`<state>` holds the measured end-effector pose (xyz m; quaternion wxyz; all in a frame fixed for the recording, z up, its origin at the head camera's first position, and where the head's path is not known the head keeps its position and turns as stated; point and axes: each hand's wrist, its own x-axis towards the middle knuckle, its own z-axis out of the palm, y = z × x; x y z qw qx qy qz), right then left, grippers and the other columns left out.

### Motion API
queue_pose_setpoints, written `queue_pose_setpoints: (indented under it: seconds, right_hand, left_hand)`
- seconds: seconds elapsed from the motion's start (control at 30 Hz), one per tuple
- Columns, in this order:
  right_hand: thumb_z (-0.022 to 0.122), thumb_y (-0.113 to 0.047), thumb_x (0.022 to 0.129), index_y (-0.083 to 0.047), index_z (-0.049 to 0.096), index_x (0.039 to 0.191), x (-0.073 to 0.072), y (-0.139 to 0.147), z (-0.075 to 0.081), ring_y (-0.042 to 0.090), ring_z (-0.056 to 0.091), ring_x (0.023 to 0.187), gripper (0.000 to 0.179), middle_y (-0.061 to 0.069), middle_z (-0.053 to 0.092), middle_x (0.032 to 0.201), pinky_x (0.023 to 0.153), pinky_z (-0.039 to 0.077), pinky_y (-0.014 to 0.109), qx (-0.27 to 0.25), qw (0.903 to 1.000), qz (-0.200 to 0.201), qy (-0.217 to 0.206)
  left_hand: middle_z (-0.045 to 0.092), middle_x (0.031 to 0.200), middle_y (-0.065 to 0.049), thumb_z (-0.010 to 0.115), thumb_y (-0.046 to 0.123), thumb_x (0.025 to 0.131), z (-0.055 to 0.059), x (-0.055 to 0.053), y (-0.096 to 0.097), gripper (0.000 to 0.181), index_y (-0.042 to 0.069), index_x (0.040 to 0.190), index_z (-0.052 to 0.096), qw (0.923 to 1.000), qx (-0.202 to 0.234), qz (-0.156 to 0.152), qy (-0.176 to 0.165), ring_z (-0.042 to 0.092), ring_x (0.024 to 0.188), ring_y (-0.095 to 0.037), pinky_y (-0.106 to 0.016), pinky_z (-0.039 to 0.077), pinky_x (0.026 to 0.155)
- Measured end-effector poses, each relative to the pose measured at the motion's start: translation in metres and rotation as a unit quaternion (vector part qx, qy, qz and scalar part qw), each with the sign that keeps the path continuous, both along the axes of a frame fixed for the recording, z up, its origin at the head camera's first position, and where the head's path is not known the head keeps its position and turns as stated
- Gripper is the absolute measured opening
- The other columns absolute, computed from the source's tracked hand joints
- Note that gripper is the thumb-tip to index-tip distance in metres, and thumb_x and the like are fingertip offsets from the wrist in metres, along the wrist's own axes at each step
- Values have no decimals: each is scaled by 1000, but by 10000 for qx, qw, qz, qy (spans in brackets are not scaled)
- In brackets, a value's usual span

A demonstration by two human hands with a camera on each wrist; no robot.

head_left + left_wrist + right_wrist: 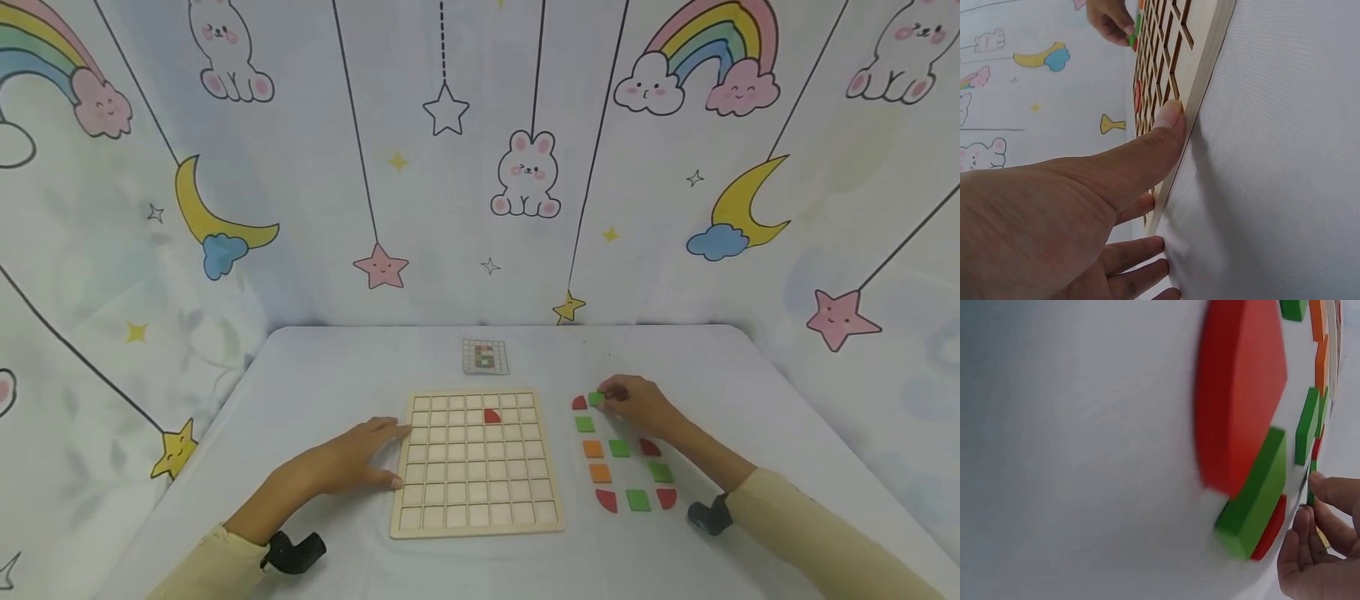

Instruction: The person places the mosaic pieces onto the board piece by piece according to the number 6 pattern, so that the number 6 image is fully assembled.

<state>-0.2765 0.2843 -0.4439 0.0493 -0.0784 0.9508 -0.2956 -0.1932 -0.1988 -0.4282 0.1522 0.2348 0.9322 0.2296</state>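
My right hand pinches a green square tile at the far end of a group of loose pieces right of the board. The right wrist view shows thumb and fingertips on this tile. A red quarter-round piece lies just left of it. At the left edge of the wooden grid board, my left hand rests with fingers spread and extended. Its thumb touches the board's rim in the left wrist view. One red quarter-round piece sits in a cell near the board's far side.
Green squares, orange squares and red quarter-rounds lie on the white table beside the board. Behind the board is a small card with a coloured grid pattern. A patterned cloth backdrop stands beyond.
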Motion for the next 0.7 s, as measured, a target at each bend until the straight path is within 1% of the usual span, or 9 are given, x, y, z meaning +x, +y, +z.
queue_pose_setpoints:
  seconds: [0.2, 0.33, 0.43, 0.5, 0.7]
  right_hand:
    - [72, -17, 99, -3, 72, 122, -3, -19, 1, 31, 67, 111, 27, 13, 74, 118, 100, 58, 51, -32, 9993, 256, 284]
    - [69, -14, 99, -2, 71, 122, -4, -30, 4, 34, 67, 115, 26, 16, 74, 120, 100, 57, 53, -115, 9984, 372, 402]
    - [68, -12, 99, -1, 71, 122, -5, -37, 7, 33, 67, 114, 26, 16, 73, 119, 100, 57, 53, -175, 9979, 423, 466]
    - [68, -11, 99, -1, 71, 122, -5, -42, 9, 32, 68, 113, 26, 15, 74, 118, 99, 58, 52, -240, 9977, 445, 458]
    - [71, -9, 97, 0, 71, 122, -5, -60, 14, 27, 68, 105, 26, 13, 73, 114, 92, 59, 45, -410, 9967, 566, 409]
  left_hand:
    - [38, 163, -28, 81, 42, 93, 1, 0, 0, 83, 4, 158, 45, 10000, -26, 7, -35, 36, 151, -49, -66, 34, 121]
    - [37, 164, -28, 81, 42, 93, 1, -1, 1, 84, 5, 159, 45, 9999, -49, 48, -118, 35, 152, -50, -67, 33, 121]
    - [37, 164, -28, 81, 42, 93, 2, -1, 1, 84, 6, 159, 45, 9999, -74, 72, -127, 35, 152, -50, -67, 33, 121]
    - [37, 163, -29, 81, 42, 93, 3, 0, 2, 83, 5, 158, 45, 9999, -81, 36, -91, 35, 152, -50, -67, 34, 121]
    - [37, 163, -29, 81, 42, 93, 4, -1, 2, 83, 5, 158, 45, 9999, -122, 10, -83, 35, 151, -52, -68, 33, 120]
